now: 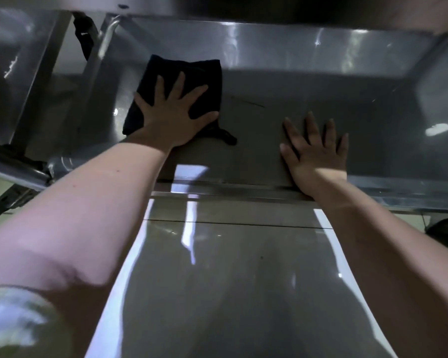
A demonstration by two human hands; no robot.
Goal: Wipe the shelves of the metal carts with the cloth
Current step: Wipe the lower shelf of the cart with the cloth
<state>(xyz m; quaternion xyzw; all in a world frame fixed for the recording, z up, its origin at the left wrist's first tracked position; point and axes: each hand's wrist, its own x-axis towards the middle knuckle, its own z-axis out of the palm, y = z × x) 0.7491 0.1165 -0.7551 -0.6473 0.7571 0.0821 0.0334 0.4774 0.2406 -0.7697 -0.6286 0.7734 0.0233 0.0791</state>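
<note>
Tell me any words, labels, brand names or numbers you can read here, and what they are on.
No text can be read in this view.
On the dark cloth under the left hand: no label or print.
On the metal cart shelf under the right hand: only glare and scratches.
On the dark hanging item, upper left: one small pale mark, too blurred to read.

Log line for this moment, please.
phase: wiping | left hand: flat, pressing cloth on shelf | right hand: flat on bare shelf, apart from cloth
</note>
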